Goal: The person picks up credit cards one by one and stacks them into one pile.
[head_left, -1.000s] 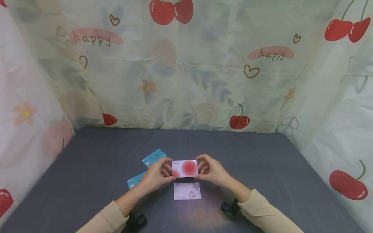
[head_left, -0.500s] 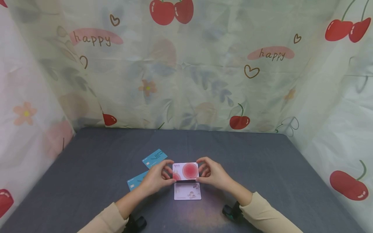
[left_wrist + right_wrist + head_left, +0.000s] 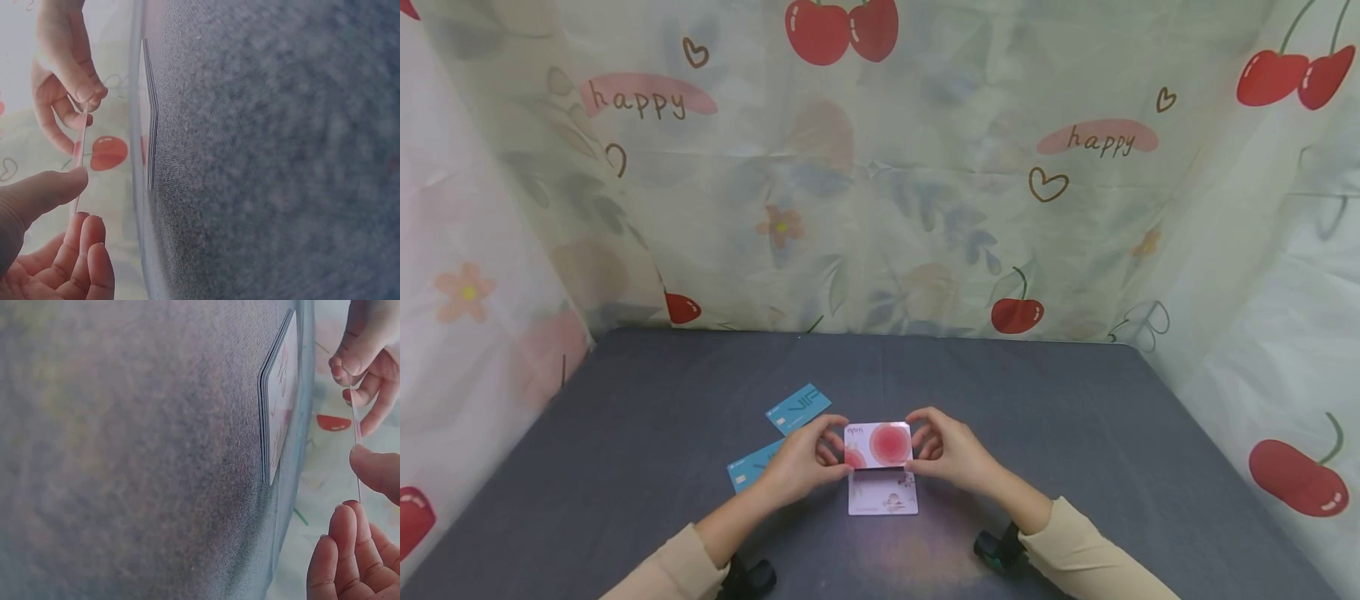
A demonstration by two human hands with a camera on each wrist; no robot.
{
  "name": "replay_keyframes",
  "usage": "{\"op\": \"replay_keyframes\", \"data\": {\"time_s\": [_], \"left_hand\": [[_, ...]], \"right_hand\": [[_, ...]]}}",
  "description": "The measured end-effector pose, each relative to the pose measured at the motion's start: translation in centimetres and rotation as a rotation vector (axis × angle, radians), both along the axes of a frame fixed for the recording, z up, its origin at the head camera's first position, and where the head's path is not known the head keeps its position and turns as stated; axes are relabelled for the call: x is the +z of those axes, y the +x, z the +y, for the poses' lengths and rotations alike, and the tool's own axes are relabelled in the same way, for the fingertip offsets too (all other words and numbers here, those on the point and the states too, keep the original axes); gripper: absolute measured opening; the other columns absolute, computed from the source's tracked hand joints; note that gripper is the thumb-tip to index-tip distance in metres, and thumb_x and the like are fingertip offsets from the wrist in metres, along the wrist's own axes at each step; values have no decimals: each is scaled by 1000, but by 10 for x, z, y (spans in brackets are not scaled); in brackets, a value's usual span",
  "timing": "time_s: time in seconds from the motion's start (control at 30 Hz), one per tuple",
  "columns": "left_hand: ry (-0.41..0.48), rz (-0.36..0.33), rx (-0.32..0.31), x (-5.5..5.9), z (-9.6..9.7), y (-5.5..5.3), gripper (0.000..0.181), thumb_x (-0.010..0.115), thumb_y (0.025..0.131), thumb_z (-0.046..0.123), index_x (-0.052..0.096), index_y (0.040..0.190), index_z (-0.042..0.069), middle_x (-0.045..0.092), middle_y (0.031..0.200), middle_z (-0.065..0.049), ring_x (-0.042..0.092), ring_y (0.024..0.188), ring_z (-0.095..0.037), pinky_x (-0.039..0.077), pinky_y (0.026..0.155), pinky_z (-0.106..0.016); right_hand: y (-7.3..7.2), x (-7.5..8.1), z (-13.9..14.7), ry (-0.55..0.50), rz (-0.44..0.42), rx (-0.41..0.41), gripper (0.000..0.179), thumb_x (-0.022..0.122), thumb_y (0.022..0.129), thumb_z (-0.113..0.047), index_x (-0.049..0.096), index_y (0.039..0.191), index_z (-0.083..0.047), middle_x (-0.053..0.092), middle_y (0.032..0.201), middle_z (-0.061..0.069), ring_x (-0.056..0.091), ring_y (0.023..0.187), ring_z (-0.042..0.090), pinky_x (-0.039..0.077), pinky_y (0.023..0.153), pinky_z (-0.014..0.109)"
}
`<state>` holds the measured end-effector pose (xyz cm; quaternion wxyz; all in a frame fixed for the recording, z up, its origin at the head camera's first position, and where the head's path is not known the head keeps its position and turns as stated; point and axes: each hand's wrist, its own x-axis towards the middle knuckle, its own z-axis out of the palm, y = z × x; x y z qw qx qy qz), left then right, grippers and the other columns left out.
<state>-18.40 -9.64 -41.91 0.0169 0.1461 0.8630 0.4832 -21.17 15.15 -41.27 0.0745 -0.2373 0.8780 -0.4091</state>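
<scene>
Between both hands is a thin pink-and-white card point(image 3: 880, 445) with red circles on its face. My left hand point(image 3: 808, 457) pinches its left end between thumb and fingertips, and my right hand point(image 3: 953, 450) pinches the right end the same way. Both wrist views show the card edge-on, raised off the table. Below it lies a small stack of cards point(image 3: 275, 406), its layered edges visible from the side; the top card point(image 3: 883, 498) is pale with a floral print. In the head view the held card overlaps the far edge of that stack.
Two blue cards lie to the left: the farther blue card point(image 3: 798, 408) bears large dark letters, and the nearer blue card point(image 3: 752, 466) is partly hidden by the left hand. A dark grey cloth covers the table point(image 3: 1037, 400). Behind hangs a printed curtain point(image 3: 880, 217).
Both hands have brought the pink card slightly nearer to the person, from beyond the stack to partly over its far edge. The stack and blue cards have stayed put.
</scene>
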Motion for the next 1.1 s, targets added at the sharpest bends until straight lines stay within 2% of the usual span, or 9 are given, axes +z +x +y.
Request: {"op": "replay_keyframes", "data": {"time_s": [0.47, 1.1], "left_hand": [[-30, -31, -16, -1, 0, 0, 55, 79, 71, 9, 54, 119, 3, 60, 85, -4, 55, 69, -10, 47, 61, -16], [-81, 8, -49, -2, 2, 3, 54, 80, 69, 10, 55, 114, 0, 60, 81, -3, 56, 65, -9, 45, 56, -18]], "right_hand": [[4, -1, 1, -1, -4, 24, 52, 78, 74, -14, 50, 117, -4, 62, 89, 10, 55, 67, 5, 50, 63, 17], [9, -6, 3, -3, 2, 53, 50, 79, 71, -12, 51, 112, -2, 61, 83, 7, 54, 64, 1, 49, 60, 17]]}}
